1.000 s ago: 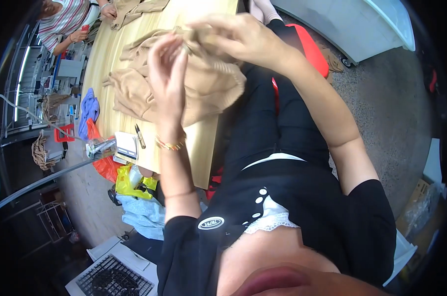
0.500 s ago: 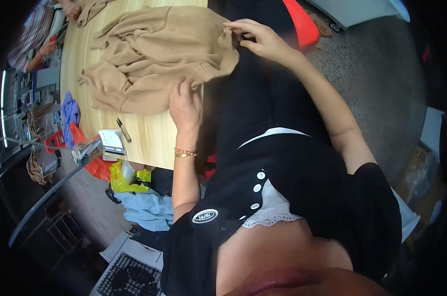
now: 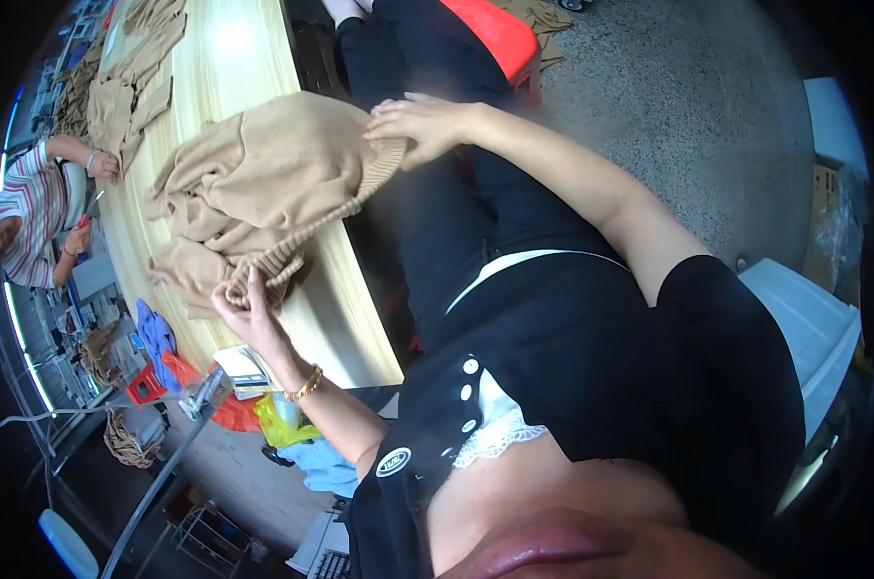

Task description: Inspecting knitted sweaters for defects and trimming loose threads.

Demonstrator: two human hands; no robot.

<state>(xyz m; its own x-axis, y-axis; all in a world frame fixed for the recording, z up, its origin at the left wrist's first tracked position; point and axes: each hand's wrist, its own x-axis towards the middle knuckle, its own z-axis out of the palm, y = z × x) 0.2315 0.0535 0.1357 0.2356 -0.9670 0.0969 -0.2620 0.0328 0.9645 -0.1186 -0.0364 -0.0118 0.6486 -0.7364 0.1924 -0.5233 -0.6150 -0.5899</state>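
A tan knitted sweater (image 3: pixel 273 154) lies bunched and creased on the light wooden table (image 3: pixel 316 318). Its ribbed hem runs along the side nearest me and is drawn out between both hands. My left hand (image 3: pixel 249 304) is closed, pinching one end of the ribbing, which curls over near the fingers. At the other end of the hem, by the table's edge, my right hand (image 3: pixel 422 127) has its fingers over the ribbing and the thumb beneath. The sleeves sit crumpled in the folds farther off.
Across the table a person in a striped top (image 3: pixel 36 207) handles more tan garments (image 3: pixel 133 92). A small white box (image 3: pixel 242 369) stands near my left forearm. Beyond the table's end are a purple cloth (image 3: pixel 154 330) and a yellow bag (image 3: pixel 280 425). A red stool (image 3: pixel 495 34) is at right.
My left hand has moved away to the left with its end of the hem, spreading the ribbing wider. The sweater has turned and bunched up. The view has shifted too.
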